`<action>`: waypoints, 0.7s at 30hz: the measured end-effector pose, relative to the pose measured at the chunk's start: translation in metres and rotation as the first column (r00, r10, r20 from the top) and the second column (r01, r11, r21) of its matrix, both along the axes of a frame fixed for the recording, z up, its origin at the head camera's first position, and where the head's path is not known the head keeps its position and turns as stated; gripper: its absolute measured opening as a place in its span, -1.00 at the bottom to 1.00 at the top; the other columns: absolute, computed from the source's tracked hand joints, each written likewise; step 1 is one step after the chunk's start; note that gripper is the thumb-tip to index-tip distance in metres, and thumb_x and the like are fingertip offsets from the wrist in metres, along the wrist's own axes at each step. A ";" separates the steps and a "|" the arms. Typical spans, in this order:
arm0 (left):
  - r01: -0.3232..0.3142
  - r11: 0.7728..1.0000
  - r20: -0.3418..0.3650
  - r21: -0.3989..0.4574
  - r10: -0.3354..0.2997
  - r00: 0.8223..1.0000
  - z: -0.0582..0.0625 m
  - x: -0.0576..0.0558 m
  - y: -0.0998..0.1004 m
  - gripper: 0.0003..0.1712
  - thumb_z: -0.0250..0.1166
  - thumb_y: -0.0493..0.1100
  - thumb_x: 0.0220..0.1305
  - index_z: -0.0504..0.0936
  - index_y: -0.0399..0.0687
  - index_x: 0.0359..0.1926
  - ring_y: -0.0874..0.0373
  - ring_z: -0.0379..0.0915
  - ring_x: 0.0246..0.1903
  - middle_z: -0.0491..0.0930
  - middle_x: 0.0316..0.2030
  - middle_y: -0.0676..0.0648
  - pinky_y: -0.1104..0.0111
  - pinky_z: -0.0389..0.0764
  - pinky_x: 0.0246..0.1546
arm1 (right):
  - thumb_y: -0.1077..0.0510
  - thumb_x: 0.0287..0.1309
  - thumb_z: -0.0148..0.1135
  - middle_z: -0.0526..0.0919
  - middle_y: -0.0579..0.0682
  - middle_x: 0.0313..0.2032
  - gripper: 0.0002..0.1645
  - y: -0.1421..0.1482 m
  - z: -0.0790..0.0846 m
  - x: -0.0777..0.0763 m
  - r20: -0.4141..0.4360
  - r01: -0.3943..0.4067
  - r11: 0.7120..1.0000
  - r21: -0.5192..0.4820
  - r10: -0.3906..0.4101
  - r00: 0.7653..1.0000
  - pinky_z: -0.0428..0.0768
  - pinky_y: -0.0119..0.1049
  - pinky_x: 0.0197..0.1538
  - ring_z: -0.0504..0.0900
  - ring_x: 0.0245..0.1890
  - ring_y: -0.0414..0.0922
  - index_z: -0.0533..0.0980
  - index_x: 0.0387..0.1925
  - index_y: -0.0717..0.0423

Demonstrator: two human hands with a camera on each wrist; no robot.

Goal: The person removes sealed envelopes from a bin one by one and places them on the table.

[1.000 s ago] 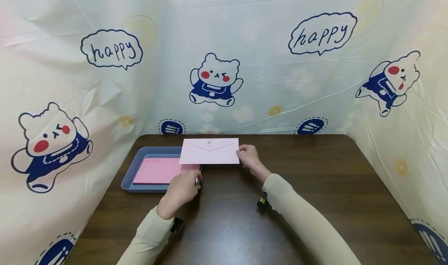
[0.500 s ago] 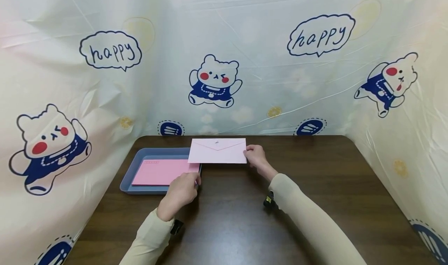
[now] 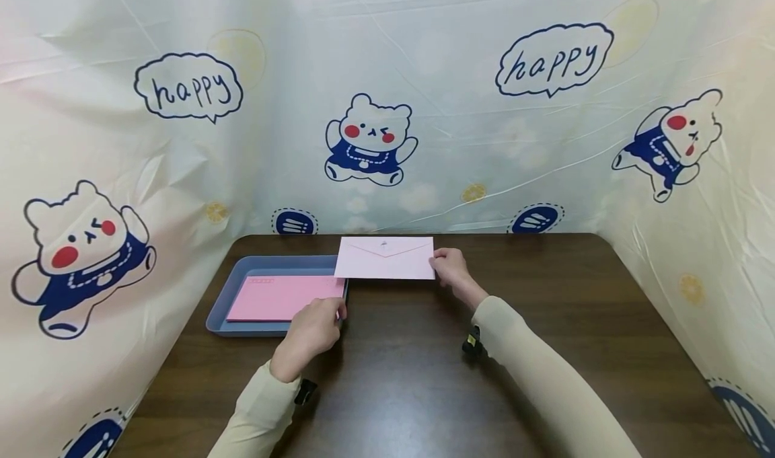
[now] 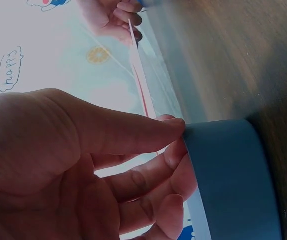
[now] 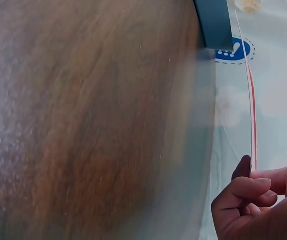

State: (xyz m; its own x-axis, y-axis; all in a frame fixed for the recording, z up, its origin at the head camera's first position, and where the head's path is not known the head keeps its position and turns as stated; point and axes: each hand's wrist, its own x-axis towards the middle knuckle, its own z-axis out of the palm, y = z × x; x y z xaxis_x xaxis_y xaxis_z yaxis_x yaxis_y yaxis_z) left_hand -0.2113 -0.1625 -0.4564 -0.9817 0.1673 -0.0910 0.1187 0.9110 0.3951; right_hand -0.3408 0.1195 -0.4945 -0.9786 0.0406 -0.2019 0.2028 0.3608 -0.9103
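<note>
Bottom of the frame, nearest: two pale sleeves, left sleeve [image 3: 260, 404] and right sleeve [image 3: 545, 370], over dark wood tabletop [image 3: 399, 391]. Left of centre, left hand [image 3: 313, 329] grips the near right corner area of the blue tray [image 3: 254, 330]; left wrist view has the thumb at the rim, fingers tucked behind the wall. Tray looks like stiff, light plastic, smooth enough to skate on wood; rim is the sensible hold.

Inside it, centre left: pink paper piece [image 3: 272, 300], lying flat. One sheet or several, can't tell.

Just above centre: pale pink envelope [image 3: 384, 259], raised off the tabletop, flap side showing, lower left corner overlapping the tray's far right corner in the head view. Right hand [image 3: 451, 268] pinches its right short edge, thumb against fingers; the far end is unsupported. Contents, if any, not visible.

Handling, my read: very light, thin, semi-stiff. Right wrist view shows it edge-on with a slight bow, so expect some flex from a one-end hold. Paper creases easily; slip risk low with a light pinch. Best hold: short edge mid-height, or both short ends for flatness. Stay off the flap [image 3: 385, 251].

Farthest, upper frame: printed curtain [image 3: 460, 142].
</note>
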 end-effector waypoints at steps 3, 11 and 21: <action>-0.007 1.000 0.009 0.005 0.006 1.000 0.000 -0.001 0.000 -0.82 0.38 -0.47 0.22 0.69 -0.17 -0.22 0.02 0.43 -0.47 0.57 -0.43 -0.06 0.18 0.53 -0.41 | 0.20 0.49 0.14 0.61 0.21 -0.02 -0.64 0.003 0.001 -0.002 0.015 -0.002 1.000 -0.001 0.002 1.000 0.51 -0.29 -0.42 0.52 -0.29 -0.01 0.59 0.17 0.31; -0.002 1.000 0.032 0.000 0.002 0.999 0.001 -0.001 0.000 -0.81 0.35 -0.49 0.20 0.68 -0.18 -0.22 0.01 0.43 -0.48 0.55 -0.44 -0.07 0.20 0.50 -0.46 | 0.21 0.46 0.14 0.60 0.18 -0.04 -0.65 0.012 -0.001 -0.005 0.034 -0.001 1.000 0.015 0.001 0.999 0.52 -0.27 -0.41 0.52 -0.23 -0.01 0.61 0.12 0.32; -0.008 1.000 0.051 0.005 0.008 0.999 0.002 -0.002 0.000 -0.81 0.35 -0.48 0.20 0.68 -0.17 -0.23 0.00 0.43 -0.46 0.54 -0.44 -0.07 0.19 0.51 -0.45 | 0.20 0.48 0.13 0.46 0.07 -0.32 -0.64 0.024 -0.004 -0.006 0.037 -0.017 1.000 0.012 0.016 0.999 0.47 -0.30 -0.44 0.37 -0.50 -0.12 0.57 0.15 0.33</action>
